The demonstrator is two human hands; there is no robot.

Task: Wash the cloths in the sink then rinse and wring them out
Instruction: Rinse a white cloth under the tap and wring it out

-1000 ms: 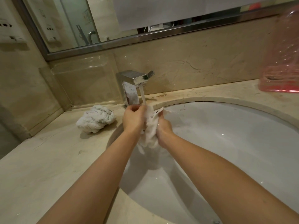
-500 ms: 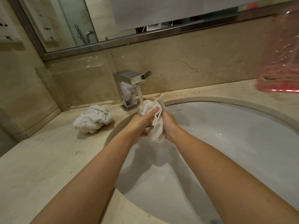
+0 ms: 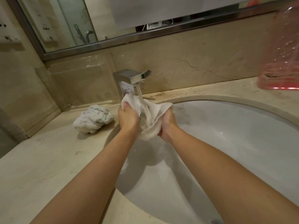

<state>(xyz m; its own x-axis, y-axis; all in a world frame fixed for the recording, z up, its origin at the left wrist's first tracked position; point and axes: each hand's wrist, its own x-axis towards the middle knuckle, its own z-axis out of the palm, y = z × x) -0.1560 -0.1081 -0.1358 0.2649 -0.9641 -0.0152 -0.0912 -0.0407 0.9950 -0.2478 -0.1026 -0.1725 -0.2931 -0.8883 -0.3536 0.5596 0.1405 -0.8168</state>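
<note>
A white oval sink [image 3: 226,143] fills the lower right of the frame, set into a beige marble counter [image 3: 40,159] that runs along the left and back, under a marbled splashback and a metal-framed mirror [image 3: 68,25] at upper left. At the right edge stands a pink translucent container [image 3: 281,62]. Just left of centre, a square chrome faucet [image 3: 132,78] pours a stream [image 3: 140,94] onto a white cloth [image 3: 150,117], held over the basin's back rim. The left hand [image 3: 128,118] pinches one bunched edge, thumb on top; the right hand [image 3: 168,125] cups and grips the other side, with the fabric spread between them. This appears to be the rinse. The next move likely calls for gathering the cloth into a roll and twisting it. A second cloth [image 3: 93,118], balled up and grey-streaked, waits on the counter left of the hands, apparently wrung or still to be washed.
</note>
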